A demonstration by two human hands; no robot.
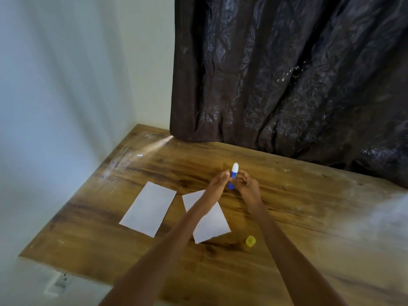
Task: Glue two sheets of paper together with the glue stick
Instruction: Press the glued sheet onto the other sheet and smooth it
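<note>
Two white sheets of paper lie flat on the wooden table [298, 217]: one sheet [148, 208] at the left, the other [209, 226] to its right, partly under my left forearm. I hold the blue glue stick [233, 176] upright above the table, its white glue tip exposed on top. My right hand [246, 184] grips its barrel. The fingers of my left hand [218, 180] touch its lower part from the left. The yellow cap [250, 241] lies on the table, apart from the stick, near the right sheet's corner.
A dark patterned curtain [287, 74] hangs behind the table's far edge and rests on it. A pale wall [66, 85] runs along the table's left side. A white wall outlet [58, 283] shows below the table's front left edge.
</note>
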